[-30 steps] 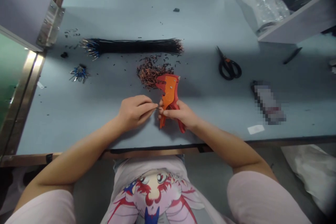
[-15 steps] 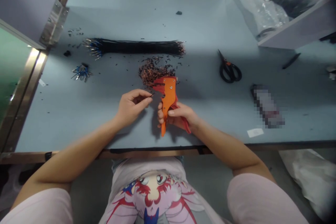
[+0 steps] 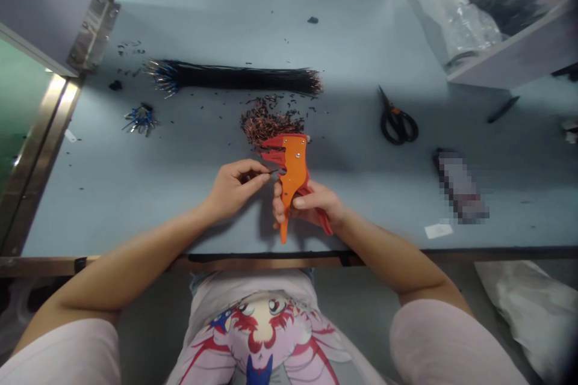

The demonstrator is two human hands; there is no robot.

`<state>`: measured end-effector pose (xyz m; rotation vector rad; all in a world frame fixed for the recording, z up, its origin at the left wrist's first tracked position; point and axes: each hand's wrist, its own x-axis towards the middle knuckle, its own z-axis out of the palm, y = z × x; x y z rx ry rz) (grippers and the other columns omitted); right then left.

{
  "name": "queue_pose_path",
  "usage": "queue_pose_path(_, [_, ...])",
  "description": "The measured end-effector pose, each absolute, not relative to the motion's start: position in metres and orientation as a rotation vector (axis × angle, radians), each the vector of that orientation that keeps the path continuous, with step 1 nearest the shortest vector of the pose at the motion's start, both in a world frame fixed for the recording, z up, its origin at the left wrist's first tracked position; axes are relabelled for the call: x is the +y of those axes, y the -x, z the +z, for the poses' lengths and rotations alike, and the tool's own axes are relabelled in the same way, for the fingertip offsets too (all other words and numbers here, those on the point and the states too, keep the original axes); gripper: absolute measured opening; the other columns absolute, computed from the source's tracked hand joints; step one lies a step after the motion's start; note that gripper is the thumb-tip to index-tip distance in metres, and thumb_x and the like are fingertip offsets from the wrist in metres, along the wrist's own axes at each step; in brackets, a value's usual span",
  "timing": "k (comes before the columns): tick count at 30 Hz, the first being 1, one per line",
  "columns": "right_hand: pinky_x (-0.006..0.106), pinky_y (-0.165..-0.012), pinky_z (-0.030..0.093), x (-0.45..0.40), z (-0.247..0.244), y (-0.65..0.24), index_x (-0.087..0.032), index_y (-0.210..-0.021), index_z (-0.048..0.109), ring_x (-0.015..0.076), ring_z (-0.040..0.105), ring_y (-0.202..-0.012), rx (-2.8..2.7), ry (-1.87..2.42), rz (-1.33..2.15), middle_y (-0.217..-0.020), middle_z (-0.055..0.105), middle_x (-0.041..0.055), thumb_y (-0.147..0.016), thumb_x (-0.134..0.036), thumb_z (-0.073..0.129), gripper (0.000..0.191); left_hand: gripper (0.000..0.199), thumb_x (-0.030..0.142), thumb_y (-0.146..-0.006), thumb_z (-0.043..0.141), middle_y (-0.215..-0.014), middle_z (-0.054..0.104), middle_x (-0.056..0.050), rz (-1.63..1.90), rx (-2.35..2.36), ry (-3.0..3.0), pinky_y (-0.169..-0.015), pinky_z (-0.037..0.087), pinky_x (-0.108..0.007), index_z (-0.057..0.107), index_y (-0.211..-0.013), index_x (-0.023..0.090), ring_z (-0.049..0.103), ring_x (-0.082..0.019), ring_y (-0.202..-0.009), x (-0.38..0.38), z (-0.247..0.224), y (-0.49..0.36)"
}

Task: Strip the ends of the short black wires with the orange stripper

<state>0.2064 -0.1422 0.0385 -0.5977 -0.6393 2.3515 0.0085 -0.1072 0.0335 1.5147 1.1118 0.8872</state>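
Observation:
My right hand (image 3: 311,204) is wrapped round the handles of an orange and red wire stripper (image 3: 294,159), whose red jaws point left and stand apart. Between thumb and fingertips, my left hand (image 3: 237,186) pinches a thin black wire (image 3: 273,172). The wire's tip reaches the side of the tool, just below the jaws; whether it touches is too small to tell. Behind the jaws lies a heap of short copper and black wire scraps (image 3: 262,122). Farther back, a long bundle of black wires (image 3: 239,78) lies flat, with metal-and-blue ends at left and bare copper ends at right.
A small bunch of blue-and-metal tipped pieces (image 3: 141,119) lies at left. To the right are black scissors (image 3: 398,123), a blurred-out oblong object (image 3: 460,186), a white paper slip (image 3: 438,231) and a dark pen-like stick (image 3: 503,109). Plastic bags (image 3: 456,12) fill the back right corner.
My left hand has moved right, bringing the wire's tip to the tool's side. The tool's red jaws have spread apart. The whole view has shifted slightly.

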Motion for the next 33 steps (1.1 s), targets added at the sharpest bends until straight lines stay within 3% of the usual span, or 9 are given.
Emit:
queue_pose_path(14, [0.042, -0.076, 0.058, -0.142, 0.038, -0.207, -0.012, -0.101, 0.06, 0.0189, 0.066, -0.074, -0.687, 0.673, 2.32, -0.084, 0.068, 0.0055, -0.073, -0.023, 0.073, 0.033, 0.012, 0.029, -0.079, 0.066, -0.073, 0.066, 0.001, 1.258, 1.332, -1.513, -0.06, 0.045, -0.02, 0.069, -0.084, 0.019, 0.055, -0.008, -0.061, -0.094, 0.032, 0.001])
queue_pose_path(22, [0.042, -0.076, 0.058, -0.144, 0.037, -0.206, -0.012, -0.102, 0.059, 0.0191, 0.067, -0.075, -0.735, 0.668, 2.28, -0.084, 0.067, 0.0051, -0.074, -0.024, 0.072, 0.033, 0.008, 0.021, -0.083, 0.061, -0.077, 0.067, 0.001, 1.262, 1.321, -1.835, -0.06, 0.043, -0.021, 0.069, -0.083, 0.02, 0.056, -0.009, -0.067, -0.094, 0.034, 0.003])
queue_pose_path(33, [0.042, -0.075, 0.058, -0.145, 0.037, -0.206, -0.013, -0.102, 0.059, 0.0196, 0.067, -0.075, -0.76, 0.682, 2.283, -0.083, 0.067, 0.0047, -0.074, -0.026, 0.073, 0.034, 0.008, 0.019, -0.082, 0.062, -0.077, 0.067, 0.001, 1.242, 1.283, -1.833, -0.057, 0.041, -0.021, 0.069, -0.084, 0.02, 0.055, -0.008, -0.065, -0.095, 0.034, 0.003])
